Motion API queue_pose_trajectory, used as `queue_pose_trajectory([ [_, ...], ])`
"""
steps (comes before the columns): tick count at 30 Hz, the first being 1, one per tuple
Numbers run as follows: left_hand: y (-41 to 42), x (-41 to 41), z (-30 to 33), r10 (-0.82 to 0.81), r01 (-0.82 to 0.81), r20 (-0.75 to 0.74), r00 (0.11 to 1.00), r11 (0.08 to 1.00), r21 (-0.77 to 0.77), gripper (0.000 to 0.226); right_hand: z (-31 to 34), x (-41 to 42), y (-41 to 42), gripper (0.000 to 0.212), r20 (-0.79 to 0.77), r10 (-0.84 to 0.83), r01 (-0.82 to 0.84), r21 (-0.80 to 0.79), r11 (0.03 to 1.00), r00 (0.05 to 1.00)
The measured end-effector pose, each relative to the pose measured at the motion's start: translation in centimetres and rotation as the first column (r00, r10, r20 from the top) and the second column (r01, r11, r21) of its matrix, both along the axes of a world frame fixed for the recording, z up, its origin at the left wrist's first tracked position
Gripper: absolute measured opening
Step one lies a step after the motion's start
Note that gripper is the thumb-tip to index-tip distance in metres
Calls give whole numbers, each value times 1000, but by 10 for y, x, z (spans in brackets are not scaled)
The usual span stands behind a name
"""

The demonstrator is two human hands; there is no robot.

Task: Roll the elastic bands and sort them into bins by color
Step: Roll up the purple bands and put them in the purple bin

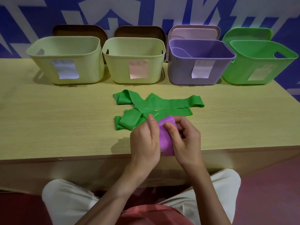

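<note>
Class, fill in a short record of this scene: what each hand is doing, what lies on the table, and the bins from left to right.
left hand: grips the purple elastic band
right hand: thumb pressed on the same band's rolled end
band state: partly rolled, tail hanging over the table edge
on table: loose green elastic bands, unrolled
bins, left to right: pale yellow bin, second pale yellow bin, purple bin, green bin
bin labels: unreadable

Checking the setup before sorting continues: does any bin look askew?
Yes: the green bin at the right end of the row tilts and sits turned, unlike the purple bin beside it, which stands square.
</note>
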State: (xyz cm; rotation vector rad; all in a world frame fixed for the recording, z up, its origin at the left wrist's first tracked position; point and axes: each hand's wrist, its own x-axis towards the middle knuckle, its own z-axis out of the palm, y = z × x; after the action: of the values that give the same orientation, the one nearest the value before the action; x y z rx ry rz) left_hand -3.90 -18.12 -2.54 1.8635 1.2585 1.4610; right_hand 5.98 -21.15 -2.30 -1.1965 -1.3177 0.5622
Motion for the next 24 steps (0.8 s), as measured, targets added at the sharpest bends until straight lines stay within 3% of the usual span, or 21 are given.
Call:
queue_pose_trajectory([
  [4, 3, -1, 1, 36, -28, 59, 998, 991, -129, 57, -2, 0, -3, 13, 46, 49, -46, -65, 997, 998],
  [6, 2, 0, 11, 31, 29, 213, 977, 962, -272, 54, 2, -1, -5, 10, 24, 81, -79, -67, 995, 996],
  [10, -4, 0, 28, 74, 248, 482, 873, 784, -569, 45, 13, 0, -8, 35, -53, 137, -137, -10, 990, 989],
  [13, -9, -1, 28, 94, 358, 552, 829, 669, -651, 41, 11, 1, -9, 22, -28, 129, -129, 10, 992, 991],
  [15, -10, -1, 27, 92, 370, 551, 829, 650, -664, 42, 7, 1, -9, 14, -49, 91, -91, 0, 996, 995],
  [17, -8, -1, 25, 68, 336, 518, 853, 687, -644, 45, 6, 0, -10, 13, -84, 51, -52, -6, 999, 995],
  [21, -10, -3, 18, -46, 223, 373, 926, 867, -446, 62, 5, -3, -10, 13, -98, -8, 9, 2, 1000, 995],
  [24, -14, -2, 14, -71, 170, 307, 949, 936, -308, 52, 4, -4, -8, 10, -97, -16, 15, -9, 1000, 995],
])
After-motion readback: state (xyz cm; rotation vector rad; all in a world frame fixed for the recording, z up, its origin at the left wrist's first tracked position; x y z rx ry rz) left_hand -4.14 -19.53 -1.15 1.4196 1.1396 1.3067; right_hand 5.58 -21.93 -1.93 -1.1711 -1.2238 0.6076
